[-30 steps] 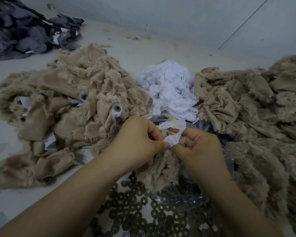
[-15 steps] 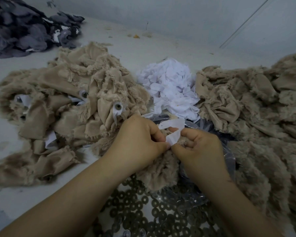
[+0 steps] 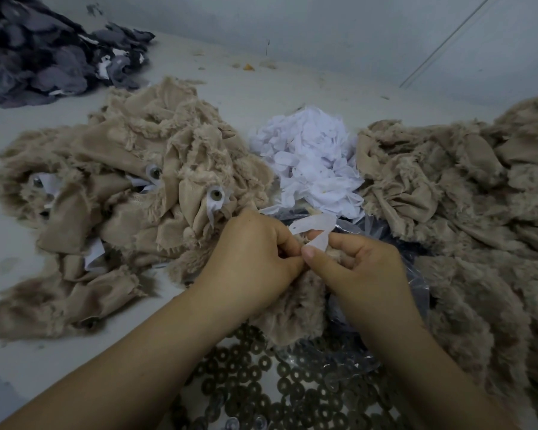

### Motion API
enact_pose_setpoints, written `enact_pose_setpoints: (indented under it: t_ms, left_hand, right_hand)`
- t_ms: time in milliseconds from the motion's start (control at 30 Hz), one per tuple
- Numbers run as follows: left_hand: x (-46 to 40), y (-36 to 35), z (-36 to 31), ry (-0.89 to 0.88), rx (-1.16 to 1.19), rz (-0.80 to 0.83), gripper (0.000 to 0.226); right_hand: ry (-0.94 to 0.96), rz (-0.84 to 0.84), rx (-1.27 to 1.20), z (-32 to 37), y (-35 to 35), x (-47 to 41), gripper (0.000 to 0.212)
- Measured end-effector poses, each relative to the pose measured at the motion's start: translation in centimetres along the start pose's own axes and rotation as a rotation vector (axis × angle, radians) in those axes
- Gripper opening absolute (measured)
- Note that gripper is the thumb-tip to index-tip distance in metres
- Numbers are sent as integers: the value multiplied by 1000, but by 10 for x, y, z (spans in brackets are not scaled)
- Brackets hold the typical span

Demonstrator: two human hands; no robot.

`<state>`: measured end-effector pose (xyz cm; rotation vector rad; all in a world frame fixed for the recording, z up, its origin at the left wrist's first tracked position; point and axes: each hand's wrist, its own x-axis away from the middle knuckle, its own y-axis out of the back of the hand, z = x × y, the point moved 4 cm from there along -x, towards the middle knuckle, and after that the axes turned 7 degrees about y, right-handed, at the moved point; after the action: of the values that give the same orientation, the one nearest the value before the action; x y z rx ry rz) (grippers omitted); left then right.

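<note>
My left hand (image 3: 249,252) and my right hand (image 3: 357,268) meet at the centre over a beige plush fabric piece (image 3: 292,308) that hangs below them. Both hands have curled fingers pinching this piece where a white fabric strip (image 3: 316,226) with a small hole sticks up between them. My right thumb presses at the base of the strip. What lies under the fingers is hidden.
A pile of beige plush pieces with plastic eyes (image 3: 137,193) lies at the left, another beige pile (image 3: 466,212) at the right. White strips (image 3: 311,162) are heaped behind. Dark washers (image 3: 261,386) on clear plastic lie near me. Grey fabric (image 3: 44,51) sits far left.
The hands stay together on the same piece; the white strip has shifted slightly between the fingers. The piles have not moved.
</note>
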<state>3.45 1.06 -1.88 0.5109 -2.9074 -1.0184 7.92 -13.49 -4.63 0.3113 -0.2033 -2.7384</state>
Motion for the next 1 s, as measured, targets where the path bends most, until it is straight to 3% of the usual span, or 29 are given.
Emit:
enact_pose_setpoints:
  t_ms: [133, 300, 433, 667, 767, 867, 1000]
  left_hand:
    - [1, -1, 3, 36, 102, 20, 19]
    - [3, -2, 12, 208, 409, 141, 12]
    - [3, -5, 16, 311, 550, 167, 11]
    - [5, -9, 15, 351, 601, 180, 9]
    - [5, -11, 15, 355, 589, 134, 9]
    - [5, -13, 16, 378, 589, 90, 11]
    - [3, -14, 15, 350, 527, 54, 15]
  right_hand:
    - [-66, -89, 9, -7, 6, -2, 32]
    - [-36, -82, -15, -5, 6, -2, 10]
    - [-12, -63, -26, -3, 6, -1, 14]
    - [-45, -81, -20, -5, 8, -1, 10]
    - [-56, -90, -3, -9, 9, -2, 37]
    - [-22, -97, 18, -6, 9, -1, 18]
    - [14, -105, 82, -8, 10, -1, 31]
